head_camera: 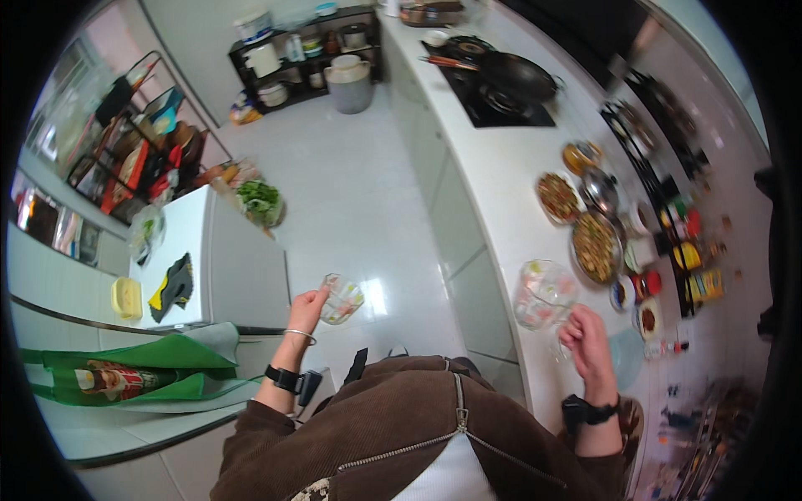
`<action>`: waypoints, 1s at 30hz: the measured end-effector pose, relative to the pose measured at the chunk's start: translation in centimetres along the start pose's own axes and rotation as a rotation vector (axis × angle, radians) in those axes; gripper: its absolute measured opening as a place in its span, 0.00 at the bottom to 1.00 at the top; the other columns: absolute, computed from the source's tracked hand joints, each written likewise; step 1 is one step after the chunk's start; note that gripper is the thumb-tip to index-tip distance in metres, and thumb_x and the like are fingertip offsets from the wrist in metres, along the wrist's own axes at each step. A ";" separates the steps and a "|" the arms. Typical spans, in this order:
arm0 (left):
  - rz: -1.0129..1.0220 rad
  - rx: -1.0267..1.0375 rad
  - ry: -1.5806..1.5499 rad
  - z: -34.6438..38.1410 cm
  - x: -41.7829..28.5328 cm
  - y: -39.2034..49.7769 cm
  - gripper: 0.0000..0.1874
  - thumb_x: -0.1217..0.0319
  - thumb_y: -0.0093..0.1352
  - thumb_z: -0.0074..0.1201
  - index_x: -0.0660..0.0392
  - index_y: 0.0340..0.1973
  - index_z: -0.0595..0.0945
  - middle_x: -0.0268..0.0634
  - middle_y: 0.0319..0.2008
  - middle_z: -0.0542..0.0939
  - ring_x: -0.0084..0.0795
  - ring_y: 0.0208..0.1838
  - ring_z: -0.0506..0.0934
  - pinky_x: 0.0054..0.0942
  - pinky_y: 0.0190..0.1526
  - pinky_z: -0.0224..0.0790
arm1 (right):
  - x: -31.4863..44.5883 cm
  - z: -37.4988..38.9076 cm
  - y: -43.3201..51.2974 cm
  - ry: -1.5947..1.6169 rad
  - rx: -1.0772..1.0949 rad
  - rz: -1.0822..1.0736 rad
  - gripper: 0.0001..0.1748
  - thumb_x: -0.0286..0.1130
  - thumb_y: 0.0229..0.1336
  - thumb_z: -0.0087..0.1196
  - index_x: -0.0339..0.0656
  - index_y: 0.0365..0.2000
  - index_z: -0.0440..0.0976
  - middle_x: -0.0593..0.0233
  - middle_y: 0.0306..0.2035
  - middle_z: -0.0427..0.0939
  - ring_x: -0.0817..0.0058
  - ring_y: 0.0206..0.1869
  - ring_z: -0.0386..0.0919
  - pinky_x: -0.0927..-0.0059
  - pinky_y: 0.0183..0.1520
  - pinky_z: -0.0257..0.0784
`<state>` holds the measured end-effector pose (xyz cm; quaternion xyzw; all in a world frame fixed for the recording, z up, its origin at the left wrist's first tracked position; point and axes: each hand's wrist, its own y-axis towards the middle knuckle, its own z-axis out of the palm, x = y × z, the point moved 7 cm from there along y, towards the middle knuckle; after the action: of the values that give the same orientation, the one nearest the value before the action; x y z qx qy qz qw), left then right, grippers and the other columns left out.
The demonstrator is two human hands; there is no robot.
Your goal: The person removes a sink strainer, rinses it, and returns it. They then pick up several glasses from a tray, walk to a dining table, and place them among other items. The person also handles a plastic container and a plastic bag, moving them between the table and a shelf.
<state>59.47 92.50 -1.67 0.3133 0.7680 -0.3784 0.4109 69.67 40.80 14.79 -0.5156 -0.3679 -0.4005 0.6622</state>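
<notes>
My left hand (308, 311) grips the rim of a clear bowl (343, 300) with a pink and green floral pattern, held in the air over the floor. Above the counter's front edge is a second clear floral bowl (544, 295), and my right hand (588, 344) has its fingers curled at that bowl's near rim. Something transparent hangs below those fingers, too blurred to name. Beyond the right hand, a pale blue translucent round thing (626, 358) lies on the counter, partly hidden by the hand.
On the white counter (467, 169) stand a plate of cooked food (559, 196), a metal bowl of food (595, 247) and several condiment containers. Farther off, a wok (517, 76) rests on the gas hob (457, 87). A white cabinet (244, 263) bearing a dark cloth (174, 288) stands left.
</notes>
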 end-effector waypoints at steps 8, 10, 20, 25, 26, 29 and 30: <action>-0.483 0.123 -1.135 -3.7 1.4 11.0 0.26 0.57 0.73 0.51 0.43 0.16 0.57 0.21 0.12 0.50 0.19 0.14 0.49 0.22 0.18 0.43 | -7.7 26.3 23.5 0.085 0.415 0.253 0.17 0.35 0.70 0.44 0.48 0.22 0.57 0.78 0.19 0.52 0.84 0.23 0.54 0.79 0.27 0.53; -0.463 0.044 -1.099 -5.7 1.9 15.3 0.25 0.57 0.73 0.50 0.42 0.16 0.57 0.21 0.12 0.50 0.19 0.14 0.49 0.22 0.17 0.43 | -8.1 30.8 29.2 0.191 0.465 0.376 0.18 0.36 0.69 0.44 0.48 0.22 0.56 0.78 0.19 0.52 0.83 0.23 0.54 0.79 0.27 0.54; -0.551 -0.503 -1.030 -21.4 1.1 33.3 0.28 0.56 0.72 0.50 0.42 0.14 0.55 0.23 0.12 0.47 0.21 0.13 0.46 0.23 0.16 0.40 | -3.5 58.4 56.9 0.204 0.615 0.518 0.15 0.38 0.67 0.46 0.49 0.24 0.58 0.78 0.20 0.56 0.83 0.23 0.57 0.79 0.27 0.55; -0.447 -0.654 -1.203 -28.7 -0.4 42.3 0.26 0.58 0.72 0.51 0.42 0.15 0.56 0.22 0.12 0.47 0.21 0.13 0.46 0.23 0.17 0.40 | -2.0 73.8 67.1 0.119 0.677 0.480 0.16 0.38 0.67 0.46 0.49 0.23 0.58 0.77 0.19 0.56 0.82 0.23 0.56 0.78 0.28 0.56; -0.431 -0.687 -1.236 -30.1 -0.4 45.1 0.26 0.58 0.72 0.51 0.42 0.15 0.56 0.22 0.11 0.48 0.21 0.13 0.46 0.23 0.16 0.40 | -2.2 76.7 69.2 0.118 0.666 0.458 0.16 0.38 0.67 0.46 0.49 0.23 0.58 0.77 0.19 0.56 0.82 0.23 0.56 0.78 0.28 0.55; -0.358 -0.793 -1.159 -34.8 -0.5 54.1 0.24 0.57 0.71 0.51 0.42 0.16 0.57 0.22 0.12 0.48 0.20 0.13 0.47 0.24 0.15 0.41 | -3.2 83.8 75.8 0.048 0.605 0.363 0.16 0.38 0.67 0.46 0.50 0.23 0.57 0.78 0.18 0.55 0.82 0.22 0.56 0.78 0.25 0.54; -0.369 -0.804 -1.162 -36.2 -1.2 57.6 0.23 0.58 0.71 0.51 0.43 0.17 0.58 0.22 0.12 0.50 0.20 0.13 0.48 0.24 0.15 0.40 | -2.9 85.6 77.9 0.002 0.580 0.327 0.16 0.38 0.67 0.47 0.49 0.22 0.58 0.78 0.18 0.56 0.83 0.20 0.55 0.78 0.24 0.53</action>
<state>91.40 152.44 -5.71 -0.2476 0.5458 -0.2354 0.7651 133.00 136.41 -1.16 -0.3576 -0.3783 -0.1681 0.8371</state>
